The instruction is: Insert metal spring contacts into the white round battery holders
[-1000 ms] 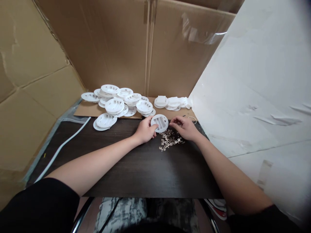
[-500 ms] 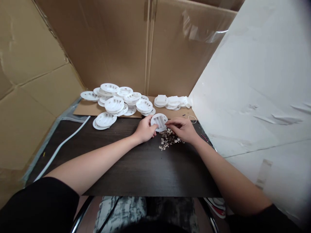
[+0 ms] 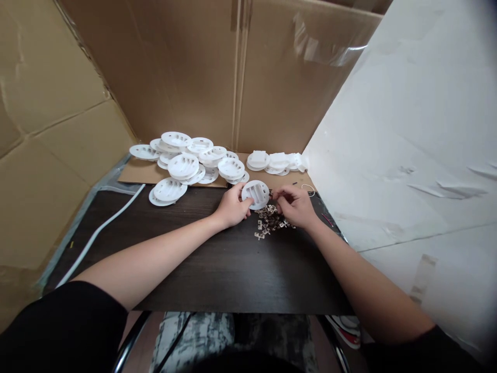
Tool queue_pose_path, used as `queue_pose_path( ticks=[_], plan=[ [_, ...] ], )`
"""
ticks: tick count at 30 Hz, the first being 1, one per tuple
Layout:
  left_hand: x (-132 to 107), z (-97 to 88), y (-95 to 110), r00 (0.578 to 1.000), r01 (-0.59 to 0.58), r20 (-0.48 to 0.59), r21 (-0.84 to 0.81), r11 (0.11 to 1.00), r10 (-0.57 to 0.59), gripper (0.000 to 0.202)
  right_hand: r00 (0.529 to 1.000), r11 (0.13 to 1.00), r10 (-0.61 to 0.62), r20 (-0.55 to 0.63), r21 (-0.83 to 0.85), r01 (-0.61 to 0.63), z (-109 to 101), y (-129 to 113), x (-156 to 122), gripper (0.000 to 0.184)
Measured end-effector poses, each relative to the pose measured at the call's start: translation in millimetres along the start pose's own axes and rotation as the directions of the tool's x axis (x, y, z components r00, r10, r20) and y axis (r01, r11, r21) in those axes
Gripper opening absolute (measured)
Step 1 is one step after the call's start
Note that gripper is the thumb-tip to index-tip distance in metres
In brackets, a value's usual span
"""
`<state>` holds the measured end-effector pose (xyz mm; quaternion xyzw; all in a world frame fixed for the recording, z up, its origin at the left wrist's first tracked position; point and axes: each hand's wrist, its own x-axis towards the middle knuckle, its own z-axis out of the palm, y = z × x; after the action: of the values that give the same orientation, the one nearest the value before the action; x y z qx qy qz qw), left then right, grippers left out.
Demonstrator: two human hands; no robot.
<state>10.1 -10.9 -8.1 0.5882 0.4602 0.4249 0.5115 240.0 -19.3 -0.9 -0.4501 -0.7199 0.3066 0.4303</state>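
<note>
My left hand point(image 3: 234, 206) grips a round white plastic battery holder point(image 3: 255, 195) by its left edge, thumb on the slotted face. The holder is tilted up towards me above the table. Just right of it, my right hand point(image 3: 293, 204) has its fingers pinched together, apart from the holder's rim. A small dark piece seems to show at the fingertips, too small to make out. Below both hands lies a loose heap of small metal contact plates point(image 3: 272, 220), partly hidden by my right hand.
Many more white round holders point(image 3: 183, 167) are piled on a cardboard sheet point(image 3: 135, 172) at the back left. Further white parts point(image 3: 276, 161) lie at the back right, near a rubber band point(image 3: 308, 189). A white cable point(image 3: 101, 228) crosses the dark table point(image 3: 217, 269) at left. Cardboard walls enclose the back.
My right hand has drawn slightly right, away from the holder's edge, and its fingers have curled in more. My left hand keeps its hold on the holder, nearly still.
</note>
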Motion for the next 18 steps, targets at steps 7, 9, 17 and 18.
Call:
queue_pose_path(
  ticks=[7,9,17,18],
  plan=[
    [-1,0.9,3,1.000,0.013,-0.008,-0.009,1.000,-0.013,0.040,1.000,0.998,-0.026,0.004,-0.065,0.026,-1,-9,1,0.018],
    [-2,1.2,4,1.000,0.017,-0.007,-0.009,1.000,-0.017,0.040,0.999,0.998,-0.035,0.026,-0.051,0.036,1,-11,0,0.019],
    [0,1.3,1,1.000,0.008,0.004,-0.007,1.000,-0.008,0.039,0.994,0.993,-0.106,-0.003,-0.046,0.105,1,-11,0,0.020],
    [0,1.2,1,1.000,0.008,0.004,-0.006,1.000,-0.008,0.040,0.993,0.992,-0.116,-0.013,-0.046,0.116,1,-11,0,0.020]
  ],
)
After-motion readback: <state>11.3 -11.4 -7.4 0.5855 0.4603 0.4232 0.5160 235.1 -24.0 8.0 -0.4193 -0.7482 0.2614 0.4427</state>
